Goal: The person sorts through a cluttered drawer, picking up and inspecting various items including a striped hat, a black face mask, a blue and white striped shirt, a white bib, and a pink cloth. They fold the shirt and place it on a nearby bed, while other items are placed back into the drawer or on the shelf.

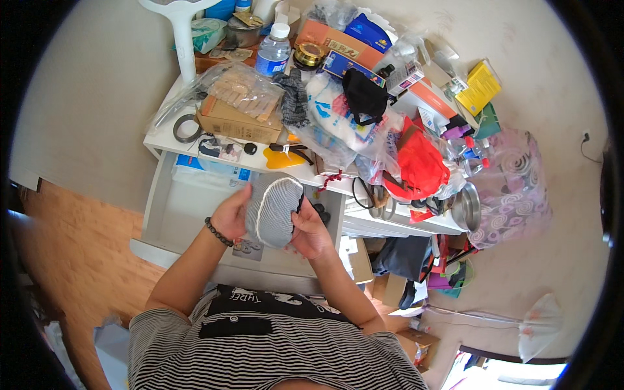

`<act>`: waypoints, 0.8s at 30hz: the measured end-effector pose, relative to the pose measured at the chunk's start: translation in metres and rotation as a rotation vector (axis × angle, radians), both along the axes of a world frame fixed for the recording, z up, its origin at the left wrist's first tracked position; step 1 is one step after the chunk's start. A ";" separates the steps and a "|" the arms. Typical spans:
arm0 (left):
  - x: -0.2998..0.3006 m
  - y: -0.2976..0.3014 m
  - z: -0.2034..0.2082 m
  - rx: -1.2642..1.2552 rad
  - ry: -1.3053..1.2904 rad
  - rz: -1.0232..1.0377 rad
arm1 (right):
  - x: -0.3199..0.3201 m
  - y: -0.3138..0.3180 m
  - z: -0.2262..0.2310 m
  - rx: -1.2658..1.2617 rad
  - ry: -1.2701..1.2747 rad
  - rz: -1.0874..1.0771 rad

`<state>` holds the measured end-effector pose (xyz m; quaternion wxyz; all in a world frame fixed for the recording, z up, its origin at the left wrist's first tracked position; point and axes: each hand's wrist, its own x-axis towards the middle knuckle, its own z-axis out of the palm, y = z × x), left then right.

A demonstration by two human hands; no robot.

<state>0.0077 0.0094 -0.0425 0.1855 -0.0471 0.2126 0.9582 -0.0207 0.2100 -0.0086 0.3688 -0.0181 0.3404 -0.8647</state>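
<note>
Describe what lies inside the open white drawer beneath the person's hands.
The open drawer shows a blue-and-white packet at its back and a pale bare floor. The left hand, right hand and grey pouch cover its right part.

The scene is lit brightly and evenly by soft daylight; only weak shadows are seen under the hands (273, 218). Small glare is noticed on the plastic bags (250, 84) on the desk (162, 140). A strong fisheye distortion is present: straight edges are bent, and the corners are cut by a black rim. The far edges are rendered slightly soft.
</note>
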 end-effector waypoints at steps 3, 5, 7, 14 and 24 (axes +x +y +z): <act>-0.005 -0.011 -0.007 0.111 0.068 0.079 | -0.002 0.004 0.002 0.003 -0.002 -0.016; -0.003 -0.010 -0.005 0.125 0.069 0.051 | -0.001 0.004 0.006 -0.006 -0.030 -0.014; 0.001 -0.010 -0.001 0.122 0.073 0.027 | 0.000 0.003 0.005 -0.052 -0.023 -0.008; -0.009 -0.032 0.035 -0.061 0.180 -0.218 | -0.004 0.012 -0.012 0.185 0.164 0.062; -0.040 -0.028 0.059 -0.844 0.456 -0.717 | -0.023 -0.004 0.024 0.731 0.738 0.353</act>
